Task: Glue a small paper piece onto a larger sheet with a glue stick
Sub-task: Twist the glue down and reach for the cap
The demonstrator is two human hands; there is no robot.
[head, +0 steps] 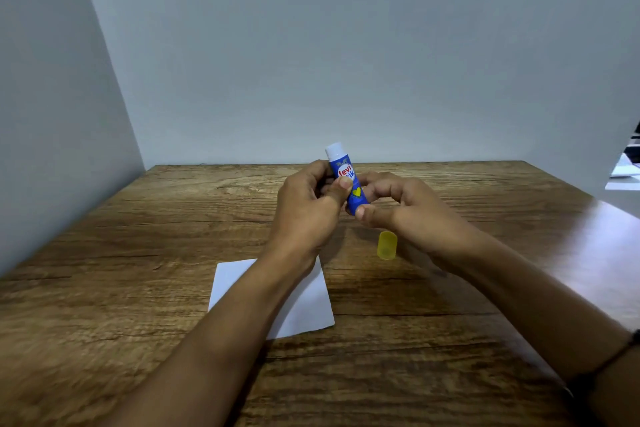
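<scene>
Both hands, left hand (304,204) and right hand (398,208), pinch the uncapped glue stick (348,180) upright; cap (387,245) and paper (304,302) lie below the grip, so twisting the base seems next

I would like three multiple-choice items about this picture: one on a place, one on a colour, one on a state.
1. Where is the yellow cap?
A. on the table, under the right hand
B. on the glue stick
C. on the paper

2. What colour is the glue stick's body?
A. red
B. blue
C. green

3. What holds the glue stick?
A. left hand alone
B. nothing; it lies flat
C. both hands

Answers:
1 A: the cap lies on the table, below the right hand and beside the paper.
2 B: the glue stick is blue with a white top.
3 C: the left hand and right hand both grip it above the table.
</scene>
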